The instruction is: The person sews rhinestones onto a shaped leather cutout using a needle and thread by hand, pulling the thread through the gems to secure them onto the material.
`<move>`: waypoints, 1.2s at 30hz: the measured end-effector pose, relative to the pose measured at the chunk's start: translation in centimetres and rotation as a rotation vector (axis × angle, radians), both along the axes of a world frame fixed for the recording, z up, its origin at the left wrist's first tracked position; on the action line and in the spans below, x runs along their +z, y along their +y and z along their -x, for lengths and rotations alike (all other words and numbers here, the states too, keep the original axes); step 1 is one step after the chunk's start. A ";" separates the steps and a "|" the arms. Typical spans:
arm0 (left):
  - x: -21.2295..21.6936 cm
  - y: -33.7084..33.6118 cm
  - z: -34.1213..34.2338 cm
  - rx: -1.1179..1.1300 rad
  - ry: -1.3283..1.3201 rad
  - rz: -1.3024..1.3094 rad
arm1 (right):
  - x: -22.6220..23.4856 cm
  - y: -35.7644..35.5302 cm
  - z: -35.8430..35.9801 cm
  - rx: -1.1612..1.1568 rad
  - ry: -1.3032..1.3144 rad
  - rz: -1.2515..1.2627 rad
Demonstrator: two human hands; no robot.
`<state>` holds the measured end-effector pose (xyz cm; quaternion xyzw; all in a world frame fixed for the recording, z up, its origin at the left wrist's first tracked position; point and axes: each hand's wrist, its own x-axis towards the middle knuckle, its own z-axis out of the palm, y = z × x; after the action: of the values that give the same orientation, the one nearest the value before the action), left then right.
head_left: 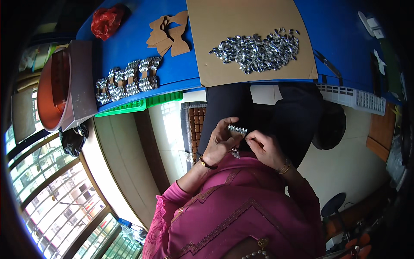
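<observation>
A silver-edged piece is held above the lap by the left hand, gripped between the thumb and the bent fingers; a row of shiny clips shows above the thumb, and more silver hangs below it. The right hand is brought close beside the piece's right end, its thumb and forefinger curled with their tips near together. Whether anything small is pinched there, or whether the tips fully meet, cannot be told.

The step in hand is judged to be the fitting of clips along a card's edge. For this, the piece should be gripped firmly in the middle, so that the edge being worked is left free and the fitted row is not crushed. Each clip is best pressed straight on, close beside its neighbour and at the same slant, with the card supported from behind so that it is not bent.

On the blue table, loose silver clips are heaped on a cardboard sheet. Bow-shaped brown cards are stacked loosely to its left, nearer the edge than which clip-lined cards are laid in a row.
</observation>
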<state>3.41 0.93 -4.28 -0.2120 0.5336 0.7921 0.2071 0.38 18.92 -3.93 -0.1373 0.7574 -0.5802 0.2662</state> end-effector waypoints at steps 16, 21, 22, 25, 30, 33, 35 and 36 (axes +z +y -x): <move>0.3 -0.5 0.3 0.078 -0.137 -0.465 | 0.1 0.0 -0.2 -0.028 0.027 0.143; 0.4 -0.1 0.2 0.087 -0.134 -0.441 | -0.3 -0.3 -0.5 -0.029 -0.044 0.173; 0.4 0.0 0.2 0.087 -0.133 -0.442 | -0.4 -0.3 -0.5 -0.034 -0.075 0.183; 0.5 0.2 0.0 0.112 -0.163 -0.392 | -0.2 -0.4 -0.2 -0.019 -0.071 0.177; 0.7 0.2 0.2 0.112 -0.184 -0.355 | -0.4 -0.4 -0.1 -0.005 -0.081 0.151; 0.1 0.4 -0.1 0.067 -0.082 -0.198 | -0.1 -1.0 -0.5 -0.076 -0.117 0.184; 0.2 0.7 0.0 0.070 -0.026 -0.092 | 0.1 -1.2 -0.7 -0.113 -0.135 0.201; 0.4 0.9 0.1 0.073 0.030 0.015 | 0.2 -1.2 -0.7 -0.121 -0.072 0.186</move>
<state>3.32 1.79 -3.90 -0.2209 0.5344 0.7983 0.1682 1.04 17.69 -3.74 -0.0945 0.6971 -0.6676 0.2438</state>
